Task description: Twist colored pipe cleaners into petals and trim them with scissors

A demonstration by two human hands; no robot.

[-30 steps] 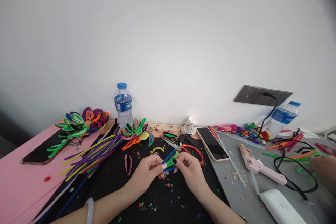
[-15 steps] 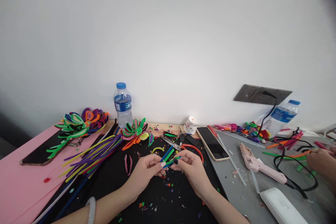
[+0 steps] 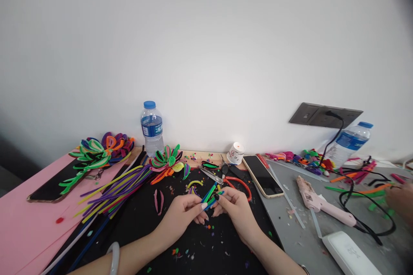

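Observation:
My left hand [image 3: 186,215] pinches blue and green pipe cleaners [image 3: 209,197] over the black mat [image 3: 180,251]. On the other side, my right hand [image 3: 232,209] has its fingers closed on the same pieces, close to the left fingertips. Just behind the hands lie open scissors with red handles [image 3: 247,188]. A pink and black loop [image 3: 158,201] rests on the mat to the left of my left hand. Farther back is a multicoloured pipe-cleaner flower [image 3: 172,161], next to a bundle of purple and yellow pipe cleaners [image 3: 119,184].
A water bottle [image 3: 152,131], a paper cup [image 3: 235,153] and a phone [image 3: 263,176] stand or lie near the wall. On the right are a glue gun [image 3: 325,206], a white case [image 3: 350,253], cables and another person's hand [image 3: 400,200]. A dark phone [image 3: 48,184] lies left.
The blue and green pieces have turned and sit lower between my fingers. A purple curved piece behind my hands now shows. The other person's hand has shifted right.

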